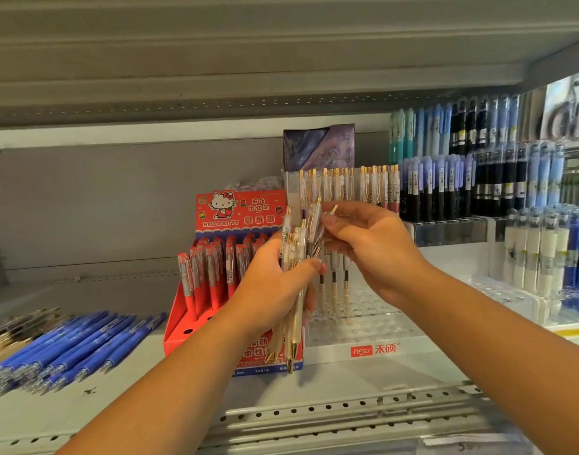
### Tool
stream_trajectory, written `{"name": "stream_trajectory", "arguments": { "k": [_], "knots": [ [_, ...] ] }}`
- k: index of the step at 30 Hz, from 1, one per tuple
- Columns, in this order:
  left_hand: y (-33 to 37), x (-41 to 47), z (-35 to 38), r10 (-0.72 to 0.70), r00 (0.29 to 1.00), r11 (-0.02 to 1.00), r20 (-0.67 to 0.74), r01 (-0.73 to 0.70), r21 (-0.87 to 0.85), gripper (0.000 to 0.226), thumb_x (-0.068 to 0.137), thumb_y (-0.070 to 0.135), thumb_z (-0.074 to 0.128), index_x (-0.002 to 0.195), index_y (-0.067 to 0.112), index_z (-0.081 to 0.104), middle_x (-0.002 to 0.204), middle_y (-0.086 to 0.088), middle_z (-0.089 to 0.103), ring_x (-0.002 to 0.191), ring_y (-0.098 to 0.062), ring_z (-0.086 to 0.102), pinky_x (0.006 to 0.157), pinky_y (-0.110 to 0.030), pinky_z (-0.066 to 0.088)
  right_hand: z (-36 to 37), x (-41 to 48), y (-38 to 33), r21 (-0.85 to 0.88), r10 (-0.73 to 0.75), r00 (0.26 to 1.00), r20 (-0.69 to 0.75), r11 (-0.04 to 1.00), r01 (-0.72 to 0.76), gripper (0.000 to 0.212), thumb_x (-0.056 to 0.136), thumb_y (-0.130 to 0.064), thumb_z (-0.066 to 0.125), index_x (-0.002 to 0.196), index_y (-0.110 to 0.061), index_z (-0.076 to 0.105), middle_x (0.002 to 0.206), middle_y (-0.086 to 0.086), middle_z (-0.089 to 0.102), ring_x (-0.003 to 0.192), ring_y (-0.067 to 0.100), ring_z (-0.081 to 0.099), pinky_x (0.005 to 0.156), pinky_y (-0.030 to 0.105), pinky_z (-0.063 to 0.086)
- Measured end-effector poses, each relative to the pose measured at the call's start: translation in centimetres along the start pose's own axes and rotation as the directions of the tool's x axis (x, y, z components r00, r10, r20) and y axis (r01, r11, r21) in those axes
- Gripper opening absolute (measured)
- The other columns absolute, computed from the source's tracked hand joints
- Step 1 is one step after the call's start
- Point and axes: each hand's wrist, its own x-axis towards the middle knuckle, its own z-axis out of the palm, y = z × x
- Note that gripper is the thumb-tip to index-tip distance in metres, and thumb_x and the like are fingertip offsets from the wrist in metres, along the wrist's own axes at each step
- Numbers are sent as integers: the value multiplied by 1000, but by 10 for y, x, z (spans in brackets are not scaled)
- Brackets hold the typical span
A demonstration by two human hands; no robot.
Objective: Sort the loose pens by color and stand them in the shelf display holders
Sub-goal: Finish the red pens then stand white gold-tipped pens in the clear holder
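Your left hand (275,277) grips a bundle of white-gold pens (296,290); your right hand (373,247) pinches one pen (327,216) above the clear holder (363,326).

White-and-gold pens (296,257) bunched upright before the clear holder (363,326); blue pens (78,349) lie loose.

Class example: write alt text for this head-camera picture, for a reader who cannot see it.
A person's left hand grips a bunch of white-and-gold pens while the right hand picks at their tops, before a clear display holder. Loose blue pens lie left.
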Motion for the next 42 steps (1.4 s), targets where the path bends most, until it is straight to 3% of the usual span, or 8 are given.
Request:
{"name": "stream_trajectory", "arguments": {
  "k": [4,8,16,24,29,33,39,42],
  "knots": [
    [2,0,2,-9,1000,1000,-10,9,-9,23,98,13,56,108,34,57,64,-6,64,49,-20,59,44,-28,49,1,-1,0,145,59,996,-68,988,-48,18,90,-4,65,109,-4,65,95,12,76,85,27,74,68,34,61],
    [1,-1,0,-35,999,999,-20,35,-13,19,98,11,54,106,28,57,61,-14,61,45,-21,55,43,-28,47,-9,6,-7,269,108,965,-238,962,-41,9,91,-5,64,100,-6,60,88,12,70,70,23,74,61,36,60],
    [3,2,1,-52,998,998,-40,53,30,15,97,13,57,110,17,57,62,-6,63,45,-21,56,44,-30,48,-44,16,-3,-7,-113,902,-416,993,121,26,92,-15,66,115,-4,59,99,10,62,68,11,71,56,31,60],
    [5,1,2,-65,997,997,-36,66,31,14,98,8,52,110,0,51,57,1,62,39,-18,52,41,-27,46,-55,17,18,-407,-247,938,-245,904,132,13,92,-15,67,95,-24,59,88,-2,63,83,22,67,60,45,62],
    [4,1,1,-72,997,997,-34,72,19,12,98,7,52,109,3,51,59,1,63,40,-18,52,42,-28,47,-51,18,25,-585,-328,939,-104,783,209,11,90,-17,69,97,-20,61,88,2,64,83,25,67,64,45,61],
    [3,1,1,-66,998,998,-25,65,-14,12,98,7,52,110,11,51,74,-8,66,45,-21,53,43,-30,48,-52,19,33,-726,-189,982,8,674,136,5,91,-22,68,96,-23,67,73,-21,66,66,3,66,63,29,60],
    [0,3,1,-76,997,994,-23,74,-82,18,99,8,51,113,20,50,85,-12,68,54,-27,56,46,-35,52,-54,17,31,-709,-143,989,-31,701,79,10,88,-30,70,92,-22,69,76,-10,69,60,9,68,51,17,52],
    [1,2,2,-69,997,995,-34,66,-80,22,99,9,52,116,24,51,92,-14,69,56,-27,59,48,-36,54,-51,14,29,-761,-124,992,-28,646,60,18,89,-34,69,102,-20,72,81,-7,72,66,13,69,63,29,59]
  ]
}}
